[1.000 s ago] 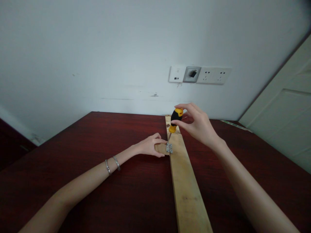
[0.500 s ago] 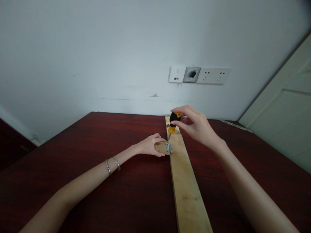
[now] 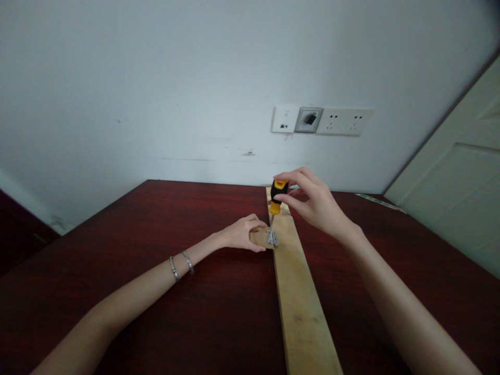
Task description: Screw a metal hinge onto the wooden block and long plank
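By the left hand (image 3: 237, 234), a small wooden block (image 3: 258, 238) is gripped between the thumb and the fingers, on the dark red bench (image 3: 211, 317). The end of the block is placed against the side of a long wooden board (image 3: 300, 291), just to the right of the left hand. Across this joint a metal hinge (image 3: 273, 239) is laid, with one leaf on the block and the other on the board.

By the right hand (image 3: 310, 200), the black and yellow handle of a screwdriver (image 3: 278, 191) is clasped between the thumb and the fingertips, above the board. The screwdriver is slightly tilted, and its shaft is directed down to the hinge, on the side of the left hand. Whether the tip is seated in a screw cannot be told, because it is too small.

The two hands are kept apart, and the hinge is found between them. On the left wrist two silver bracelets (image 3: 173, 269) are worn. Beyond the hands, wall sockets (image 3: 339, 122) are fixed on the white wall (image 3: 175, 78), and to the right of the right hand a pale door (image 3: 469, 177) is seen.
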Motion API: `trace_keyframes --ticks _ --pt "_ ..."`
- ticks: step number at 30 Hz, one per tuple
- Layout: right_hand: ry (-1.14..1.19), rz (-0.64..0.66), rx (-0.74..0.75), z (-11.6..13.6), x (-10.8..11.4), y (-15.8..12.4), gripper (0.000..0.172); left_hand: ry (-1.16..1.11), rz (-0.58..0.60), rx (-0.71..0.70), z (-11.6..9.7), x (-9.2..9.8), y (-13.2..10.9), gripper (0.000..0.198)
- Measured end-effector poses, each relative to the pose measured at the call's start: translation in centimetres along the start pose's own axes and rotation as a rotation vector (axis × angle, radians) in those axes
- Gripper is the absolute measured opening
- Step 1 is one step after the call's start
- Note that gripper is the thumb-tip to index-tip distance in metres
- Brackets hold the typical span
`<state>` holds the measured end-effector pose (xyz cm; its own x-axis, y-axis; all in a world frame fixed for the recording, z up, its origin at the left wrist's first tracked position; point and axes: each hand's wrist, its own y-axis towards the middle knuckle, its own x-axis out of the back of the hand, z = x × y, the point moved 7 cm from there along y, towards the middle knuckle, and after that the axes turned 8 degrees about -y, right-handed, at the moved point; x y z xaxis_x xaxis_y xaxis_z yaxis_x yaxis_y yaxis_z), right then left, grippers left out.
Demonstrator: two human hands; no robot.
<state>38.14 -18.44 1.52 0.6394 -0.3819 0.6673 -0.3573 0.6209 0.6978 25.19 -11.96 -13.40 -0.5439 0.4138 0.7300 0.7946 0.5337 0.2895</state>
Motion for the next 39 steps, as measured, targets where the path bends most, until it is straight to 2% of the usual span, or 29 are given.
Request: trace_keyframes --ticks 9,15,18,23,26,31,36,39 --pt "0.045 0.016 0.025 0.96 0.59 -0.08 0.040 -0.003 -0.005 0.008 0.10 0.05 0.02 0.066" --pt "-0.002 -0.035 -0.022 0.14 0.55 0.06 0.032 0.007 0.000 0.017 0.11 0.07 0.04 0.066" --pt "-0.002 -0.039 -0.053 0.08 0.54 -0.01 0.035 0.000 0.000 0.021 0.17 0.10 0.03 0.065" --pt "0.069 0.012 0.002 0.68 0.62 -0.03 0.038 -0.002 -0.004 0.010 0.14 0.14 0.04 0.065" --pt "0.038 -0.003 0.025 0.63 0.63 0.02 0.035 -0.003 -0.010 0.005 0.12 0.13 0.06 0.065" --pt "0.023 -0.040 -0.031 0.22 0.21 -0.04 0.029 -0.006 -0.018 0.018 0.25 0.08 0.03 0.063" --pt "0.073 0.047 0.009 0.81 0.12 0.01 0.040 0.013 -0.012 0.022 0.38 0.05 0.05 0.065" --pt "0.069 0.046 0.018 0.64 0.30 0.09 0.038 0.015 -0.009 0.013 0.31 0.07 0.07 0.064"
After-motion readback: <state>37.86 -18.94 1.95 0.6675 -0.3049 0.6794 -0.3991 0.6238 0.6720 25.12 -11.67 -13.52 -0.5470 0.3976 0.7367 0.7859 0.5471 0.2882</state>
